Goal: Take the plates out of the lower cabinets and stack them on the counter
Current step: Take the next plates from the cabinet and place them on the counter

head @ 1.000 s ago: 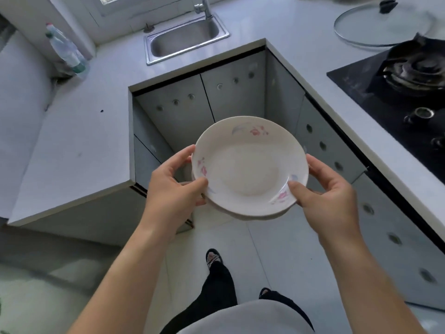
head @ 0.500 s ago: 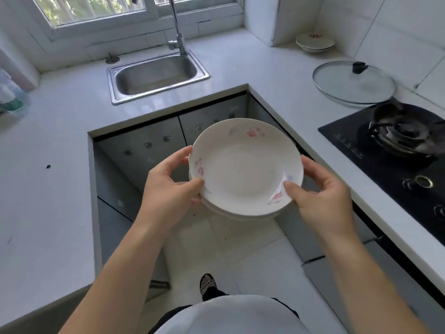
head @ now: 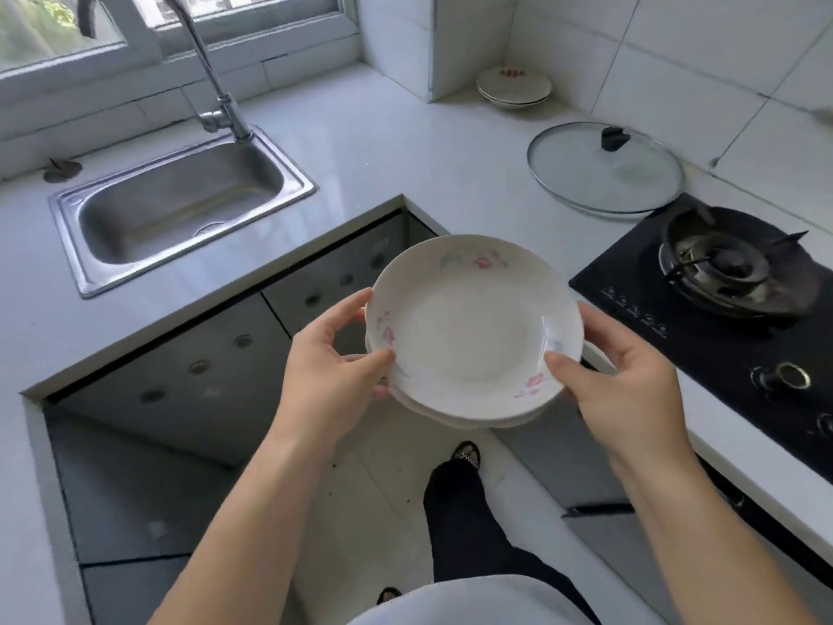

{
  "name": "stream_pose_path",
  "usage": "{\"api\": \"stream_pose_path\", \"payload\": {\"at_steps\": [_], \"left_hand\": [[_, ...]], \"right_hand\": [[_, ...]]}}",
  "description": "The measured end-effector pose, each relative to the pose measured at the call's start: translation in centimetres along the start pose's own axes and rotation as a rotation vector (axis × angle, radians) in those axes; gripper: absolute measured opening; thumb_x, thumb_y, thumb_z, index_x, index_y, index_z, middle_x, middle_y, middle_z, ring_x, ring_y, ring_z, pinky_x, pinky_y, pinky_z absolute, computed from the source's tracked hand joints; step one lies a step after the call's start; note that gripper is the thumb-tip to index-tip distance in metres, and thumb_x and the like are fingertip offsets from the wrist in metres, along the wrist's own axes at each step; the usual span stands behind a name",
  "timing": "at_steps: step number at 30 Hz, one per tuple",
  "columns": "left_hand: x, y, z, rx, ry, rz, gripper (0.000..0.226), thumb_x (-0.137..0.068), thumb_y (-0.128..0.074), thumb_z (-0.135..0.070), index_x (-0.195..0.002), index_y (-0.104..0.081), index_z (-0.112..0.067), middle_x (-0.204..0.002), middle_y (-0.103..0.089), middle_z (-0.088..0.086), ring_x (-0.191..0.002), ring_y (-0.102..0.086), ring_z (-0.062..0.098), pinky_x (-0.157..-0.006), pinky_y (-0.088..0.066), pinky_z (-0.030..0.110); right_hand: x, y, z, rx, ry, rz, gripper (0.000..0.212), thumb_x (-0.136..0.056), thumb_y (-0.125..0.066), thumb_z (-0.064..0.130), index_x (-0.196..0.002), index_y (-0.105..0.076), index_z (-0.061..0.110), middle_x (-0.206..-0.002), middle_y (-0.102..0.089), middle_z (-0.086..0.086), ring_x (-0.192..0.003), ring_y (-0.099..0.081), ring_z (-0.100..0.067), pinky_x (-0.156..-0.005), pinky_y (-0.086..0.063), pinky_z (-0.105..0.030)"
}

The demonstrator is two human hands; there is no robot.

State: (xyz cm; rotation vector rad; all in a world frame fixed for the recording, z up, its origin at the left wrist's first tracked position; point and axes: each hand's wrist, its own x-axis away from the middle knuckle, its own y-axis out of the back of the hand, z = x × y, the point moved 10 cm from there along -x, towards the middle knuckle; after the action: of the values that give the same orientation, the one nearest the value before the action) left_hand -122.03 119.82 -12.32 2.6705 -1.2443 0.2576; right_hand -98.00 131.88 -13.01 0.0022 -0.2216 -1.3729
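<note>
While standing in the inner corner of an L-shaped worktop [head: 405, 142], a person is holding a short stack of plates [head: 469, 336] in the air. The stack is hanging above the floor, in front of the lower cabinets [head: 180, 354], with its far rim reaching the worktop's inner edge between the sink [head: 180, 205] and the hob [head: 721, 309]. The left hand [head: 329, 376] is pinching the left rim, thumb on top and fingers curling underneath. The right hand [head: 631, 381] is gripping the opposite rim the same way. Nothing is resting on the worktop yet.

The plates are looking like glazed china: stiff, smooth and likely to chip or shatter if dropped. The stack is probably carrying some weight, and the loose plates could be sliding over one another if tipped. Taking hold at opposite rims, with the fingers under the lowest plate, is appearing the safest grip, and keeping the stack level matters.

Compared with half a second earlier, both hands are keeping the same grip, while the stack is sitting closer to the inner corner. The view is lifting too, now showing more of the far right corner, where other dishes [head: 514, 85] are already standing beyond a glass lid [head: 606, 169].
</note>
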Motion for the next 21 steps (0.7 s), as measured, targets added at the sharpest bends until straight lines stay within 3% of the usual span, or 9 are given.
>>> {"api": "stream_pose_path", "payload": {"at_steps": [2, 5, 10, 13, 16, 19, 21], "left_hand": [[-3.5, -0.9, -0.7, -0.016, -0.001, 0.016, 0.058, -0.079, -0.066, 0.001, -0.125, -0.055, -0.033, -0.113, -0.058, -0.019, -0.065, -0.071, 0.011, -0.054, -0.056, 0.023], [-9.2, -2.6, -2.3, -0.030, -0.014, 0.031, 0.057, -0.079, -0.066, 0.001, -0.123, -0.056, -0.033, -0.114, -0.061, -0.015, -0.066, -0.070, 0.010, -0.055, -0.057, 0.025], [-18.3, -6.4, -6.1, -0.015, -0.029, 0.050, 0.054, -0.079, -0.068, -0.002, -0.122, -0.056, -0.032, -0.102, -0.062, -0.024, -0.067, -0.071, 0.011, -0.053, -0.056, 0.023], [-22.9, -7.9, -7.8, -0.013, -0.023, 0.055, 0.052, -0.079, -0.069, -0.003, -0.120, -0.056, -0.032, -0.092, -0.066, -0.029, -0.067, -0.070, 0.008, -0.054, -0.056, 0.022], [-27.3, -8.3, -9.1, -0.026, -0.011, 0.033, 0.051, -0.078, -0.070, -0.003, -0.116, -0.059, -0.033, -0.111, -0.060, -0.022, -0.070, -0.070, 0.006, -0.053, -0.055, 0.022], [-31.5, -8.7, -10.2, -0.070, -0.013, 0.051, 0.051, -0.077, -0.070, -0.003, -0.116, -0.059, -0.034, -0.114, -0.060, -0.019, -0.072, -0.071, 0.011, -0.053, -0.056, 0.023], [-34.6, -9.3, -10.6, -0.076, -0.013, 0.066, 0.052, -0.078, -0.069, -0.002, -0.118, -0.059, -0.032, -0.115, -0.059, -0.018, -0.070, -0.071, 0.013, -0.055, -0.057, 0.026]], "right_hand": [[-3.1, -0.7, 0.0, -0.009, -0.018, -0.032, 0.052, -0.075, -0.071, 0.001, -0.117, -0.063, 0.031, -0.116, -0.065, 0.016, -0.102, -0.063, -0.002, -0.087, -0.055, -0.038], [-8.5, -2.1, 0.8, -0.048, -0.041, -0.051, 0.052, -0.077, -0.069, -0.001, -0.119, -0.062, 0.028, -0.114, -0.064, 0.017, -0.091, -0.065, 0.004, -0.086, -0.056, -0.037], [-18.4, -3.2, 3.2, -0.077, -0.032, -0.053, 0.053, -0.078, -0.067, -0.003, -0.120, -0.061, 0.028, -0.117, -0.064, 0.016, -0.082, -0.068, 0.001, -0.083, -0.056, -0.039], [-23.6, -4.0, 4.4, -0.113, -0.028, -0.050, 0.053, -0.079, -0.065, -0.005, -0.120, -0.061, 0.029, -0.115, -0.065, 0.017, -0.078, -0.067, 0.005, -0.079, -0.056, -0.035], [-27.6, -5.7, 4.8, -0.141, -0.043, -0.036, 0.053, -0.079, -0.065, -0.004, -0.121, -0.060, 0.030, -0.114, -0.065, 0.017, -0.079, -0.066, 0.009, -0.075, -0.056, -0.031], [-31.0, -7.4, 4.8, -0.152, -0.071, -0.037, 0.052, -0.080, -0.064, -0.004, -0.119, -0.061, 0.031, -0.111, -0.065, 0.018, -0.076, -0.065, 0.010, -0.063, -0.055, -0.019], [-33.4, -8.1, 5.0, -0.150, -0.074, -0.056, 0.052, -0.080, -0.064, -0.004, -0.119, -0.061, 0.030, -0.111, -0.065, 0.018, -0.077, -0.065, 0.009, -0.062, -0.056, -0.018]]}}
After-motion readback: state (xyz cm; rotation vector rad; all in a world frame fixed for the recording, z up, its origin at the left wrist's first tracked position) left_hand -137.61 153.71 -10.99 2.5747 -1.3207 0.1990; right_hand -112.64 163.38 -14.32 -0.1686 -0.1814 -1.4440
